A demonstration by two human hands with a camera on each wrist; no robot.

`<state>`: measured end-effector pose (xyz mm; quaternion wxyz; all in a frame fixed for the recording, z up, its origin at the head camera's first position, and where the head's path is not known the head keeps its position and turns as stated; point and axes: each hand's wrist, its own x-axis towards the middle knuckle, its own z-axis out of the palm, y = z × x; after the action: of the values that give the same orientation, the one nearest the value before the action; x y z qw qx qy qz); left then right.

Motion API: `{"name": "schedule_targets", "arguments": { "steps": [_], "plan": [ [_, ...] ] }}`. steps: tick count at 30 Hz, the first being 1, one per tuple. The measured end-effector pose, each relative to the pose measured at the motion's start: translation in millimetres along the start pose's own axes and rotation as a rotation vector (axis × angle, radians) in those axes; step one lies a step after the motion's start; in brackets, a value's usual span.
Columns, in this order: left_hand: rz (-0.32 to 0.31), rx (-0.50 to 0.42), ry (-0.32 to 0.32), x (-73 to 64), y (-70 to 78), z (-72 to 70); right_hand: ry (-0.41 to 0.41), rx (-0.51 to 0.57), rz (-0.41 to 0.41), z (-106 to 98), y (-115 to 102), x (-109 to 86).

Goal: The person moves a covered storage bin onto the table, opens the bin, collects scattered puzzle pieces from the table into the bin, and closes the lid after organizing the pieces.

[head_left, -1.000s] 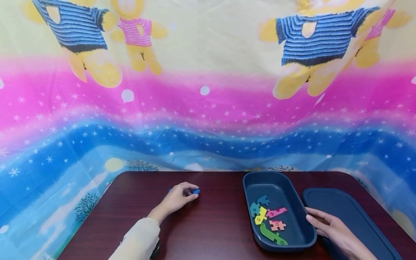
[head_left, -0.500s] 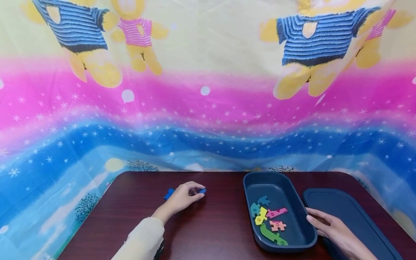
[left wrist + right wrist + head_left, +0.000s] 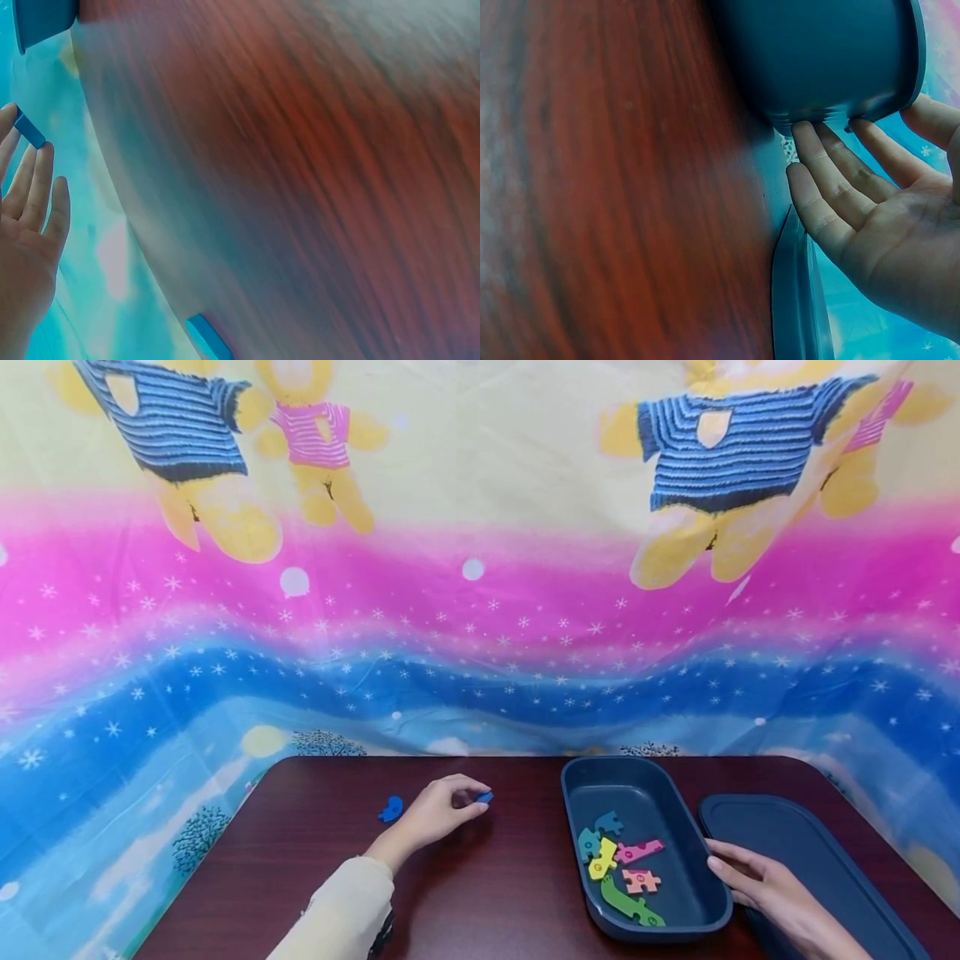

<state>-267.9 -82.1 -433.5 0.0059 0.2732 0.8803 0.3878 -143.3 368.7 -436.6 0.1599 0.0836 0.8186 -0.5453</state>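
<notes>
My left hand (image 3: 435, 814) pinches a small blue puzzle piece (image 3: 484, 797) between thumb and fingertips, above the table; in the left wrist view the blue piece (image 3: 30, 127) shows edge-on. Behind that hand, a second blue puzzle piece (image 3: 392, 810) lies on the table. My right hand (image 3: 768, 885) touches the right side of a dark blue box (image 3: 705, 852); in the right wrist view its fairly straight fingertips (image 3: 804, 135) rest against the outer wall. Inside the box lie several puzzle pieces, among them a yellow one (image 3: 602, 858), a green one (image 3: 630, 903) and a pink one (image 3: 641, 850).
A dark blue lid (image 3: 795, 843) lies flat to the right of the box, partly under my right forearm. The dark red-brown wooden table (image 3: 495, 893) ends at a patterned cloth (image 3: 465, 635) hanging behind it.
My left hand has moved right toward the box with the blue puzzle piece, uncovering the other blue piece on the table. The right hand and the box look unmoved.
</notes>
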Motion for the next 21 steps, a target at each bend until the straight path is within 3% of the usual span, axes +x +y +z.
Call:
{"name": "schedule_targets", "arguments": {
  "steps": [21],
  "plan": [
    [0.056,-0.023,-0.021,17.9,25.5,20.6,0.001,-0.001,-0.010,0,1,-0.1]
  ]
}}
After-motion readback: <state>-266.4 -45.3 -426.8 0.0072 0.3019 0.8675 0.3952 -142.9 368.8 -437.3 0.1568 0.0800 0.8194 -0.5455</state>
